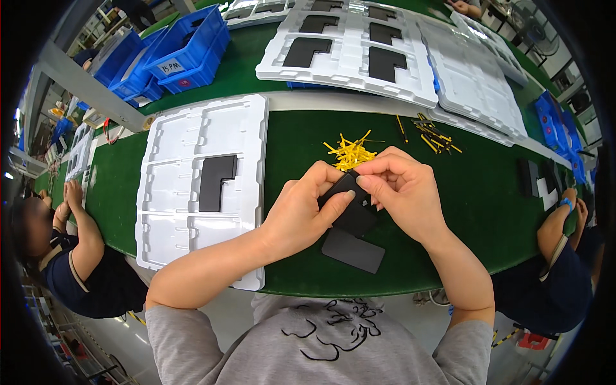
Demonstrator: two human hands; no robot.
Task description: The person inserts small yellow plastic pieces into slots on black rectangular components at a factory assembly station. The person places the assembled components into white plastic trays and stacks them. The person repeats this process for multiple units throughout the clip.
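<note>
A flat black block (339, 186) is held just above the green table, in front of my chest. My left hand (296, 210) grips its side, with the thumb on top and the fingers curled beneath. The thumb and forefinger of my right hand (410, 196) pinch at its far corner; whether a small piece is also between them is hidden. Below my hands another black block (357, 222) lies partly covered, and a third black block (353, 251) lies flat nearer to me. Just beyond my fingertips is a heap of thin yellow strips (350, 151).
Left of my hands, a white moulded tray (173, 138) carries one L-shaped black block (215, 185). Dark strips (436, 133) lie at the back right. A larger white tray (350, 48) with several black blocks and blue bins (192, 54) stand behind. Co-workers sit on both sides.
</note>
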